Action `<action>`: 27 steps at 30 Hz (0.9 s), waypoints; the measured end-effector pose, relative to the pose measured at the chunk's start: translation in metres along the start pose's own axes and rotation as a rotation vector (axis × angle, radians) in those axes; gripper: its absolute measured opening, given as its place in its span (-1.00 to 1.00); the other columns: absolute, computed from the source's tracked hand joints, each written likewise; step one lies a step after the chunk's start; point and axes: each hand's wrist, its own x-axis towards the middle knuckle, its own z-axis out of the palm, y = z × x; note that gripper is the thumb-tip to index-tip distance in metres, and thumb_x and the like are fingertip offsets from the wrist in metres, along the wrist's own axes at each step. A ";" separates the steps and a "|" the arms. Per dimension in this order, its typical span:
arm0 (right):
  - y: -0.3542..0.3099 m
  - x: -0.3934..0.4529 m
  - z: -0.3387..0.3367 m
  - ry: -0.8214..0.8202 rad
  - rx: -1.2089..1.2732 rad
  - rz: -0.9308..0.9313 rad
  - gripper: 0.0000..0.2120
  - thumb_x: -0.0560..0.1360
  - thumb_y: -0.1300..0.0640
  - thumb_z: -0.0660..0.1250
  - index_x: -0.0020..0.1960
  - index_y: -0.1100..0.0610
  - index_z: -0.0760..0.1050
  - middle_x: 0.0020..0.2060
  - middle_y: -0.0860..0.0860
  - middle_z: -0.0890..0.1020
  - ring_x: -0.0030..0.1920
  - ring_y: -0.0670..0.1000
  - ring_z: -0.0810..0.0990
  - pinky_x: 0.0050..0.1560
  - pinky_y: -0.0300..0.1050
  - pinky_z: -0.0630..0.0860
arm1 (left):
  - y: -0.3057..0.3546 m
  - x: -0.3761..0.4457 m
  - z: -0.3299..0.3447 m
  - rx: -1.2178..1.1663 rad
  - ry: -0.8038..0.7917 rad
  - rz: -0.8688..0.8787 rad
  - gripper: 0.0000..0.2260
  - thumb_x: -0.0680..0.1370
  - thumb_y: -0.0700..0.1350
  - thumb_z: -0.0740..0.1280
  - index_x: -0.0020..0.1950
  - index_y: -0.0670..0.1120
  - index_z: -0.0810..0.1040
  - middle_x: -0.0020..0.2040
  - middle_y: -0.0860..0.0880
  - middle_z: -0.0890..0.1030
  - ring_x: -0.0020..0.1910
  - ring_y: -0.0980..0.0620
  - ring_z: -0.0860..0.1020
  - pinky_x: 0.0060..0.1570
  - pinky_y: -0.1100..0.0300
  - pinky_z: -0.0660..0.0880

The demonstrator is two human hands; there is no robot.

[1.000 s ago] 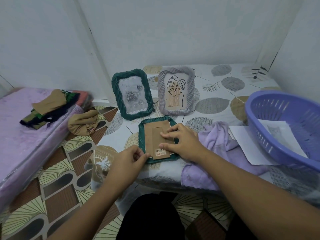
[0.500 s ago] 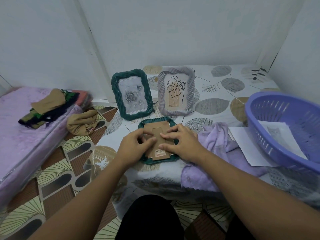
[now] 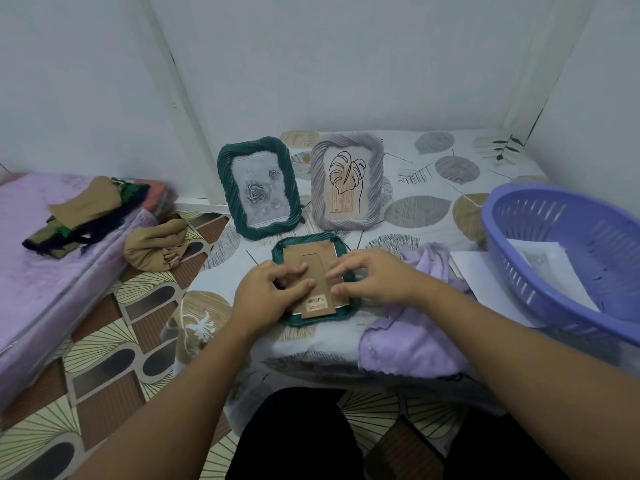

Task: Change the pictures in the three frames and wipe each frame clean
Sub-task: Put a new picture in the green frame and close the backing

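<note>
A dark green frame lies face down on the leaf-patterned bedsheet, near the front edge, with its brown cardboard backing and fold-out stand turned up; a barcode sticker sits at the stand's near end. Both hands are on this backing. The left hand covers its left half, fingers stretched flat and pressing down across the stand. The right hand rests on the right edge, fingers lightly bent with the tips touching the cardboard and the frame's rim; neither hand grips anything. Just beyond stand two upright frames: a green one with a rose picture on the left and a grey one with a leaf drawing on the right. A lilac cloth lies right of the flat frame, under the right forearm, and farther right a purple basket holds a sheet of paper. Compared with a second ago, the left hand has moved from the frame's near left corner up onto the backing, while the right hand has stayed at the right edge.
</note>
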 end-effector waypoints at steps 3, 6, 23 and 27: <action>0.001 -0.002 -0.009 -0.114 -0.019 0.017 -0.70 0.38 0.04 0.62 0.10 0.00 0.73 0.27 -0.11 0.63 0.23 -0.26 0.50 0.03 -0.71 0.21 | 0.000 0.000 0.000 -0.007 0.009 0.000 -0.68 0.44 0.22 0.53 0.17 0.21 0.71 -0.21 0.06 0.52 -0.18 0.08 0.52 -0.15 0.08 0.46; 0.008 -0.004 -0.006 -0.101 -0.024 0.026 -0.69 0.34 0.04 0.65 0.07 -0.02 0.74 0.33 -0.14 0.59 0.37 -0.20 0.42 0.13 -0.67 0.13 | 0.000 0.000 0.000 -0.013 0.009 0.000 -0.68 0.44 0.22 0.53 0.17 0.20 0.71 -0.21 0.06 0.53 -0.18 0.08 0.52 -0.14 0.06 0.47; 0.021 -0.012 0.017 0.029 0.227 0.029 -0.85 0.38 0.16 0.61 -0.13 -0.03 0.70 0.22 -0.18 0.63 0.47 -0.18 0.34 0.45 -0.21 0.19 | -0.003 0.002 0.000 -0.007 -0.006 0.003 -0.67 0.45 0.21 0.52 0.19 0.19 0.71 -0.20 0.05 0.52 -0.17 0.08 0.51 -0.17 0.10 0.44; 0.021 -0.011 0.014 0.007 0.268 0.048 -0.87 0.39 0.18 0.61 -0.11 0.04 0.70 0.23 -0.15 0.63 0.46 -0.22 0.34 0.35 -0.46 0.21 | -0.002 0.002 0.000 -0.010 -0.010 0.002 -0.67 0.45 0.20 0.52 0.18 0.19 0.71 -0.21 0.04 0.52 -0.18 0.10 0.50 -0.18 0.12 0.43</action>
